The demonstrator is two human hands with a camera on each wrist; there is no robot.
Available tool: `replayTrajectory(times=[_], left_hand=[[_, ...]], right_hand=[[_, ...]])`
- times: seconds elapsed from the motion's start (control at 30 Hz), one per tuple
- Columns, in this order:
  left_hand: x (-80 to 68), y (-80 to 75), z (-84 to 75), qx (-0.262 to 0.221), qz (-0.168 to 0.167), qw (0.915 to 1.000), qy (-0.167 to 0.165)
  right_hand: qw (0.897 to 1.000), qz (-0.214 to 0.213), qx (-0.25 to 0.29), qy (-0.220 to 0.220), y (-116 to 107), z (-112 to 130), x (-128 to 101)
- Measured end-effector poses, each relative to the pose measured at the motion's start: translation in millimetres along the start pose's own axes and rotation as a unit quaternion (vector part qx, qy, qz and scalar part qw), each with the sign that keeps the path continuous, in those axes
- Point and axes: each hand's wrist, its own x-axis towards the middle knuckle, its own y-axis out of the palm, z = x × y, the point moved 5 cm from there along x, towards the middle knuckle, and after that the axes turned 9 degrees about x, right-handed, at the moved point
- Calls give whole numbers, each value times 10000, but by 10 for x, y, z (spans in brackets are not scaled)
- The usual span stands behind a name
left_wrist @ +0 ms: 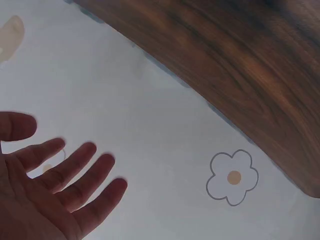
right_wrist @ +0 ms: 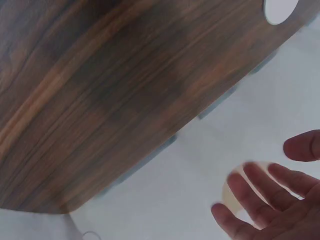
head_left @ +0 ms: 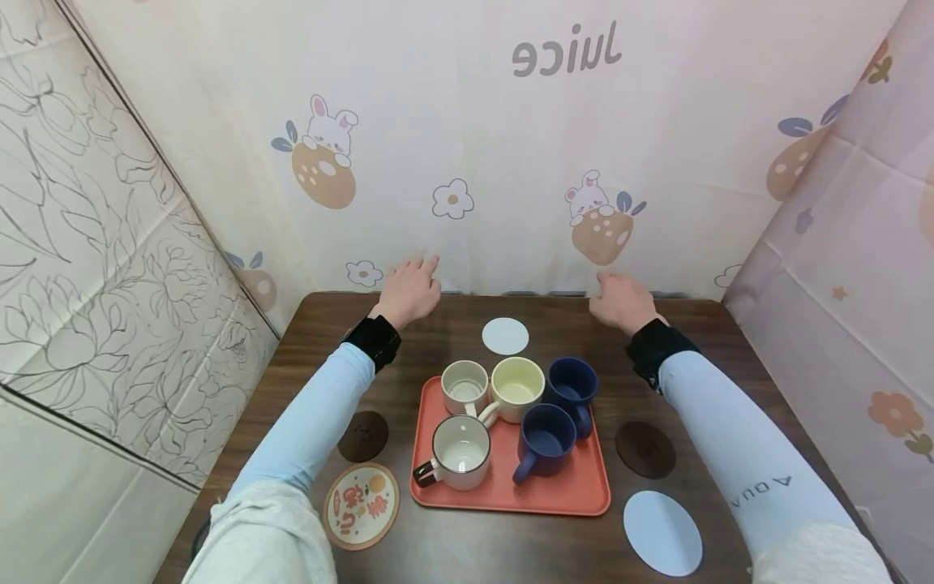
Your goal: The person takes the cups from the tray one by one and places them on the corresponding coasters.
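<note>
So both hands are up at the far edge of the table, holding nothing. The left hand (head_left: 410, 288) has its fingers spread and relaxed over the back edge, and the left wrist view shows the palm open with the fingers (left_wrist: 85, 172) straight against the printed backdrop. The right hand (head_left: 622, 302) looks the same, palm loose and fingers (right_wrist: 260, 192) apart, nothing gripped. The nearest thing to both is the white round coaster (head_left: 505, 336), lying flat on the wood between them, just behind the tray.

My guess at what could go wrong: the mugs sit packed on the orange tray (head_left: 584, 491), several of them touching, so a sleeve dragged back low over it could clip a rim or handle and knock one into its neighbours (glazed ceramic on smooth plastic probably slides easily).

Materials: the cream mug (head_left: 517, 388) and the two white mugs with dark rims (head_left: 464, 387) (head_left: 460, 451) look glossy, and the two navy mugs (head_left: 571, 383) (head_left: 546, 442) more matte. The tray is a rounded rectangle with a low lip. The table (head_left: 730, 357) is dark wood grain. Around the tray lie flat coasters: two dark brown round ones (head_left: 362, 436) (head_left: 645, 448), a printed one (head_left: 361, 505), and a pale blue oval (head_left: 662, 533).
</note>
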Motion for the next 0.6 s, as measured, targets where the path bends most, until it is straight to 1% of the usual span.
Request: replayTrajectory(times=[0.1,0.17,0.27,0.33,0.43,0.5,0.6], left_hand=[[-172,24,58,-41,-110,9999,57],[-317,60,109,-37,-100,9999,74],[-540,156,183,12,155,9999,74],[-690,244,233,100,439,9989,86],[-921,397,319,300,798,9963,141],[-1075,486,366,393,956,9946,139],[-1295,596,439,427,1044,9935,126]], right_hand=[[9998,-93,130,-80,44,20,-113],[9996,-84,228,-121,95,14,-213],[9992,42,387,-92,179,-44,-394],[9983,210,545,-29,249,-104,-545],[9949,536,844,113,383,-194,-843],[9924,698,995,215,470,-217,-1077],[9900,824,1104,288,624,-180,-1358]])
